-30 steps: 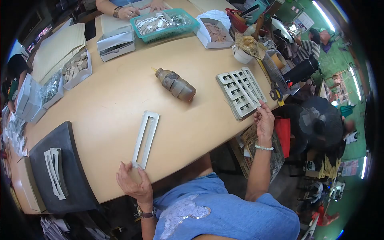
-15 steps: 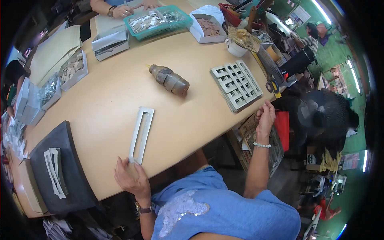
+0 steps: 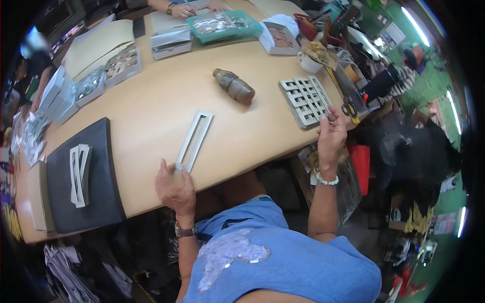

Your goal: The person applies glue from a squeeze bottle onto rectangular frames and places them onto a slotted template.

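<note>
A pale, long rectangular frame (image 3: 196, 139) with a slot down its middle lies slanted on the table. My left hand (image 3: 176, 189) grips its near end between thumb and fingers. To the right, a stack of pale slotted pieces (image 3: 305, 101) forms a grid pattern. At this stack's near right corner is my right hand (image 3: 332, 136), its fingers curled together; whether anything is pinched in them is hidden. Beyond both hands, a brown bottle (image 3: 234, 87) with a yellowish tip and tape around it lies on its side.
On the table's left, a dark curved board (image 3: 108, 166) carries several slotted frames (image 3: 80, 174). Boxes of small pieces (image 3: 124, 63) and a teal basket (image 3: 222, 34) line the far side, where a co-worker's hands (image 3: 184, 10) rest. Scissors (image 3: 349, 108) lie at the right edge.
The camera view has shifted, so the tabletop sits higher and further right. My right hand has come up to the stack's near corner. My left hand stays at the frame's end.
</note>
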`<control>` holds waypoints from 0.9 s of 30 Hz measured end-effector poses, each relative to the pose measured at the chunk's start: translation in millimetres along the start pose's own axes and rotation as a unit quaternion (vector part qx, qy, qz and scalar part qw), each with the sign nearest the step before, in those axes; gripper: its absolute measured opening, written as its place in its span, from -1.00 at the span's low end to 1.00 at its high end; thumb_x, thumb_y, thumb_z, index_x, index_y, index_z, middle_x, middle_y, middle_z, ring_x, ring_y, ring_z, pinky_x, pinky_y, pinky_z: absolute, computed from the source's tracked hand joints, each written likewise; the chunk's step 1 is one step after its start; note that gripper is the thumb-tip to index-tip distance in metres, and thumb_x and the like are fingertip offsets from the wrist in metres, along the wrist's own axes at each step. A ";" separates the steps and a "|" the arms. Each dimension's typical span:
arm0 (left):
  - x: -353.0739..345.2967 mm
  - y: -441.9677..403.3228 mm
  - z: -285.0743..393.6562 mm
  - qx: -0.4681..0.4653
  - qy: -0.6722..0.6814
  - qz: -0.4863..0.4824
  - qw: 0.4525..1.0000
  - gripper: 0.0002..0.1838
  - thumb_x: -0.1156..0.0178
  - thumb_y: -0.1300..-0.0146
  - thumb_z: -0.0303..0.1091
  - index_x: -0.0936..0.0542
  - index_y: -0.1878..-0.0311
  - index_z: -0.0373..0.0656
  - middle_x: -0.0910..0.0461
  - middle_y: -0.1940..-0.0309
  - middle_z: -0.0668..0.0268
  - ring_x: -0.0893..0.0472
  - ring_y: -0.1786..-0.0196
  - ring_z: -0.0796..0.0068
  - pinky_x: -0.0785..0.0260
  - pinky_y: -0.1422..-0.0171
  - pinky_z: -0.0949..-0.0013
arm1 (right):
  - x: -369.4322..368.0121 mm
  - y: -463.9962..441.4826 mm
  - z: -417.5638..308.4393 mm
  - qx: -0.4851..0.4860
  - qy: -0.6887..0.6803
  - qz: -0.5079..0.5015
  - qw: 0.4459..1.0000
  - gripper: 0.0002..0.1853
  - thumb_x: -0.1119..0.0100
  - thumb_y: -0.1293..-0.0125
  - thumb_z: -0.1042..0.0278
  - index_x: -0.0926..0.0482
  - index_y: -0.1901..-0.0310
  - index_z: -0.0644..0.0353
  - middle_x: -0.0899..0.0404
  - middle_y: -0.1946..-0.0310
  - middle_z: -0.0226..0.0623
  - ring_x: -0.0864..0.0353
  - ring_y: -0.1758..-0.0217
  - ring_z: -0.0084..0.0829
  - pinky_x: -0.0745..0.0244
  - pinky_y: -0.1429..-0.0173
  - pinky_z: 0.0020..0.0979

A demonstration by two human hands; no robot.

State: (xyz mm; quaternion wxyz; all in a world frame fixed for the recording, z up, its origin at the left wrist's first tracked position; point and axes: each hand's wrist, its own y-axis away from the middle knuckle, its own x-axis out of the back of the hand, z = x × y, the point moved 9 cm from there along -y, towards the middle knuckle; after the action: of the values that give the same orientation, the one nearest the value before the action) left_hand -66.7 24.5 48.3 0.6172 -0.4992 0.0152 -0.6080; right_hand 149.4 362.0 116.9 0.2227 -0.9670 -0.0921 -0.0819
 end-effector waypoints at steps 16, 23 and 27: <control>1.1 -2.4 -5.0 0.006 0.016 -0.008 1.000 -0.40 -0.28 0.01 -0.53 -0.41 -0.18 -0.32 -0.61 0.25 0.17 -0.56 0.14 0.12 -0.37 -0.03 0.13 | -212.2 0.2 12.7 0.096 0.265 -0.227 0.932 -0.24 -0.22 -0.14 -0.12 -0.33 -0.19 0.36 -0.46 -0.07 0.12 -0.46 -0.13 0.03 -0.34 -0.20 -0.14; 2.3 -1.8 -5.3 0.001 0.024 -0.004 1.000 -0.45 -0.27 0.02 -0.55 -0.43 -0.13 -0.34 -0.61 0.25 0.15 -0.56 0.11 0.10 -0.38 -0.04 0.10 | -205.4 0.4 17.2 -0.006 0.119 -0.233 0.965 -0.30 -0.39 -0.06 0.18 -0.34 -0.17 0.36 -0.57 0.13 -0.01 -0.58 0.07 -0.26 -0.50 0.02 -0.35; 3.1 -1.3 -6.8 0.005 0.018 -0.003 1.000 -0.47 -0.26 0.01 -0.55 -0.44 -0.12 -0.34 -0.61 0.24 0.15 -0.56 0.10 0.10 -0.38 -0.04 0.10 | -199.5 13.6 15.0 -0.038 -0.053 -0.218 0.974 -0.42 -0.39 -0.07 0.42 -0.37 -0.10 0.38 -0.55 0.13 -0.16 -0.56 0.08 -0.45 -0.53 0.04 -0.44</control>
State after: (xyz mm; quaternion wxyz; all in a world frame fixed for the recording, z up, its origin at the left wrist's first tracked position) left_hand -71.1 18.4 47.5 0.6174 -0.4850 0.0221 -0.6189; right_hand -39.4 328.4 58.1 0.1575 -0.9345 -0.3091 -0.0802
